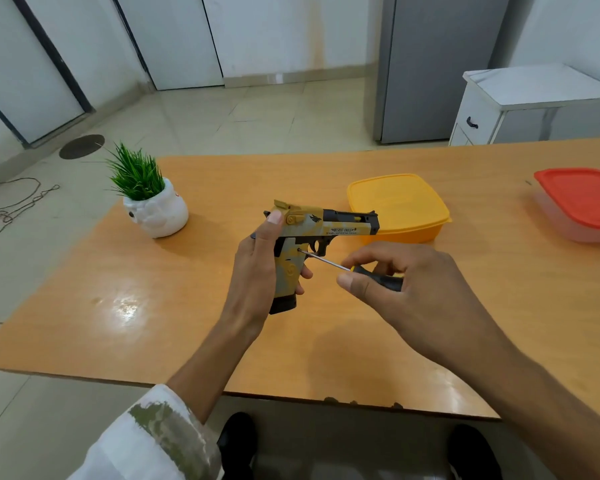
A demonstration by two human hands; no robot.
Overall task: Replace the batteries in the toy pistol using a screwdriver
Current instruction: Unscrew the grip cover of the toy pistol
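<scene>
At frame centre, our left hand (257,268) grips the toy pistol (312,233) above the bench (187,306) — our right hand (406,282) pinches a screwdriver (357,271), tip touching the pistol's grip.

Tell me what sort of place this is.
Probably a home kitchen or dining area, though I can't be sure. A grey refrigerator stands by the far wall with a white drawer cabinet beside it, and a yellow food box and a red-lidded box sit on the wooden table.
</scene>
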